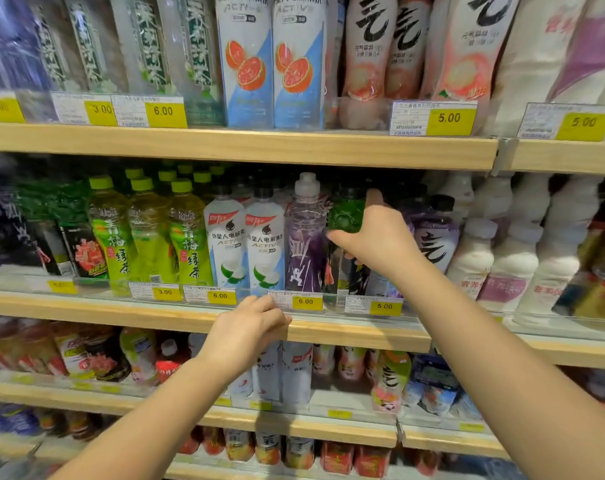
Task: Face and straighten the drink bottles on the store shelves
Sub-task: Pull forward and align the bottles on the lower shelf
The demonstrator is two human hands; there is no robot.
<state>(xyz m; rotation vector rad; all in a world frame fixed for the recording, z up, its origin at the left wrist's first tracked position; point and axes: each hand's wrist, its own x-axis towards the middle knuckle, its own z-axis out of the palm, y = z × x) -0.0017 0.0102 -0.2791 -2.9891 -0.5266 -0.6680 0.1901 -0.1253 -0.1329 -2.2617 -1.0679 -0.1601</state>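
Observation:
On the middle shelf (190, 311), my right hand (377, 237) grips a dark green bottle (346, 216) with a black cap, standing between a purple bottle (306, 237) and a purple-white bottle (436, 237). My left hand (249, 327) rests on the shelf's front edge, fingers curled over the clear price rail beside a 6.00 tag (306, 302). Two white coconut-label bottles (245, 244) and green tea bottles (148, 233) stand to the left, labels facing out.
The upper shelf (259, 147) carries tall tea bottles, grapefruit cartons (273, 64) and pink bottles. White milky bottles (508, 251) fill the right of the middle shelf. Lower shelves (294, 427) hold several mixed drinks. Yellow price tags line each edge.

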